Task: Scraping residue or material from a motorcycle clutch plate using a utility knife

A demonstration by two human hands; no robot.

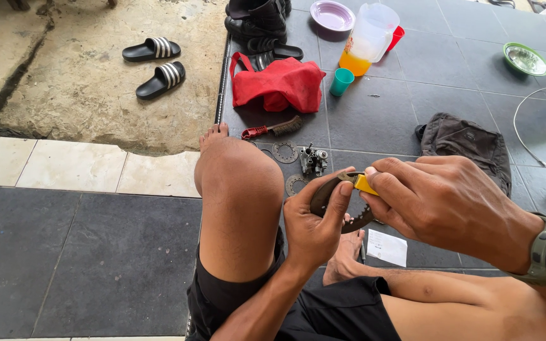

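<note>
My left hand grips a dark, toothed metal ring by its rim, holding it above my crossed legs. My right hand pinches a small yellow-handled tool and presses it against the top edge of the ring. On the grey tiles beyond lie a small metal engine part, two flat round plates and a wire brush with a red handle. A white slip of paper lies by my foot.
A red bag, a teal cup, a jug of orange liquid, a purple bowl and a green bowl stand farther back. A dark cloth bag lies right. Black slides rest on bare concrete.
</note>
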